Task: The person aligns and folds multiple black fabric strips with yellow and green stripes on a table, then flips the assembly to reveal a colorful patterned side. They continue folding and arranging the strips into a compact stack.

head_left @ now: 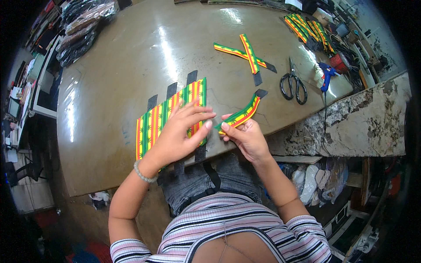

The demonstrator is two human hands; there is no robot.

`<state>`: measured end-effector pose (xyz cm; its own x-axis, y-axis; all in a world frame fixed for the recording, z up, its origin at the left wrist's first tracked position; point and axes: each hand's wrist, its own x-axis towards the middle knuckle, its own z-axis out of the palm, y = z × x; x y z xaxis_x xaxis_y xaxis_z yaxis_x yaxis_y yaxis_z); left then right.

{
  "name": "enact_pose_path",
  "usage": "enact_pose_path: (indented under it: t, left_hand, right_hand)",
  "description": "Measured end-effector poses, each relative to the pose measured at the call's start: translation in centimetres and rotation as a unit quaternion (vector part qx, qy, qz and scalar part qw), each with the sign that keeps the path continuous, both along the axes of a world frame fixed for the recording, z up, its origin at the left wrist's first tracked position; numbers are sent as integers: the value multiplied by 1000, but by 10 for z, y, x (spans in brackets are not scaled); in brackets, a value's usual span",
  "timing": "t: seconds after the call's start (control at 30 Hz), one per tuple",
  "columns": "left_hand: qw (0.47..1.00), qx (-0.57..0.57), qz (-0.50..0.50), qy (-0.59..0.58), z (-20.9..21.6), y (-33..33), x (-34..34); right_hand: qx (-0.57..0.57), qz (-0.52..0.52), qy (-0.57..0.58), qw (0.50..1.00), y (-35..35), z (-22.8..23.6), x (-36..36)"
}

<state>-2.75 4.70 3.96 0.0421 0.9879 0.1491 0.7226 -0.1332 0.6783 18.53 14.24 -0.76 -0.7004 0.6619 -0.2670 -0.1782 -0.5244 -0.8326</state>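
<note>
My right hand [249, 139] pinches the near end of a colourful strap [246, 114], striped green, yellow and red with a dark leaf pattern. The strap bends upward to a black tab at its far end. My left hand [177, 131] rests, fingers spread, over several matching straps [151, 125] laid side by side in a slanted block near the table's front edge. Black tabs stick out at both ends of that block. Part of the block is hidden under my left hand and wrist. Two more straps [249, 55] lie crossed farther off to the right.
Black-handled scissors [293, 83] and a blue glue gun [326, 78] with a cord lie on the table [109, 87] at right. A pile of similar straps [305, 28] is at the far right corner. Plastic-wrapped bundles [85, 26] sit far left. A worn wall ledge [346, 118] borders the right.
</note>
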Motion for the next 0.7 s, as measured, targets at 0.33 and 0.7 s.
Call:
enact_pose_path:
  t: [0.33, 0.7]
  left_hand:
    - [914, -177, 133, -341, -2, 4, 17]
    - [861, -214, 102, -450, -2, 10, 17]
  right_hand:
    - [-21, -38, 39, 998, -6, -2, 2]
    - [-22, -55, 23, 998, 1, -8, 10]
